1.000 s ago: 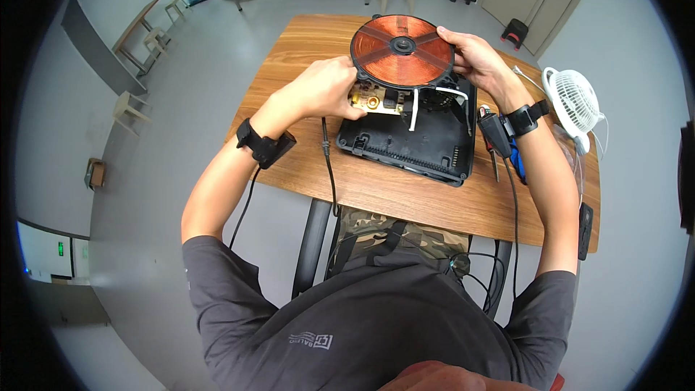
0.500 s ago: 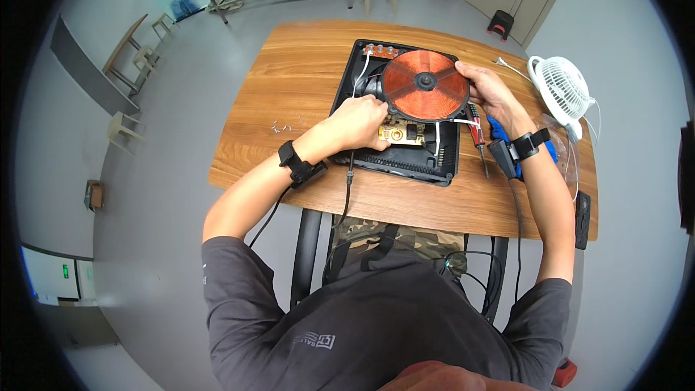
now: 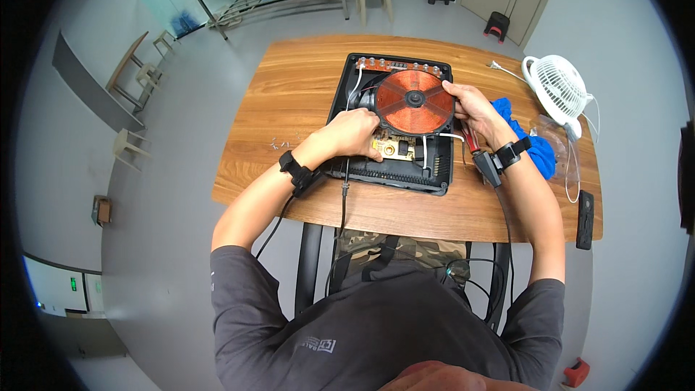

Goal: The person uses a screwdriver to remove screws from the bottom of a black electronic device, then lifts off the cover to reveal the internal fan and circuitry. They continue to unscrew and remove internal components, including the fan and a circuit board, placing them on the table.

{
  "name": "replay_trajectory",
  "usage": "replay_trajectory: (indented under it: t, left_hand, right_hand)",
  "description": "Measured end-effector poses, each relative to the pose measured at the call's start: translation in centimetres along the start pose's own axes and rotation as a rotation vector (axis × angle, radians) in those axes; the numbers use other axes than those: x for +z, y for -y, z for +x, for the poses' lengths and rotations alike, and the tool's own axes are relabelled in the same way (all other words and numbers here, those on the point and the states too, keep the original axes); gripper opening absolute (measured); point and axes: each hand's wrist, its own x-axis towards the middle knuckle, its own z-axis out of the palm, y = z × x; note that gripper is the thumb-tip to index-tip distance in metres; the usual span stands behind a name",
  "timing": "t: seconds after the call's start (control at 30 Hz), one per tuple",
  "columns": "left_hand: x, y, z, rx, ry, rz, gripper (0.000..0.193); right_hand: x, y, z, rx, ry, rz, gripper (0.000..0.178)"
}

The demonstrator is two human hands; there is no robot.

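An opened induction cooker's black housing (image 3: 402,179) lies on the table. Over its middle is a round copper coil (image 3: 394,89) with a dark cross and a hub. My right hand (image 3: 474,110) grips the coil's right rim, thumb on top. At the lower-left rim, my left hand (image 3: 352,132) has its fingers closed on the coil's edge, though its fingertips are partly hidden. Below the coil shows a yellowish circuit board (image 3: 391,148). A strip-shaped control board (image 3: 380,64) runs along the housing's far edge. A red-handled screwdriver (image 3: 471,140) lies beside my right wrist.
On the right stand a white fan (image 3: 557,88), a blue cloth (image 3: 539,156) and a clear plastic bag. A black bar-shaped object (image 3: 585,219) sits at the right table edge. Several small screws (image 3: 281,143) lie left of the housing. A dark power cord (image 3: 344,192) hangs over the front edge.
The coil has come down and slightly toward me with both hands on it, so more of the far control board shows. The whole view has shifted a little.
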Motion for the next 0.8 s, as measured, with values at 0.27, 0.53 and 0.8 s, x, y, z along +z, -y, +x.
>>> replay_trajectory:
  t: [0.27,0.53,0.8]
  left_hand:
    - [-1.2,2.3,-0.5,0.086,-0.017,-0.234,0.056]
    - [-1.4,5.9,-3.1,-0.329,-0.09,-0.084,0.021]
    - [-0.3,3.4,-1.6,-0.257,0.007,0.08,0.027]
  right_hand:
    - [-0.2,-1.3,0.8,0.011,-0.014,-0.012,0.028]
    - [0.4,-1.8,1.4,0.001,0.01,-0.048,0.028]
    - [0.5,-1.7,1.1,-0.001,-0.005,-0.113,0.029]
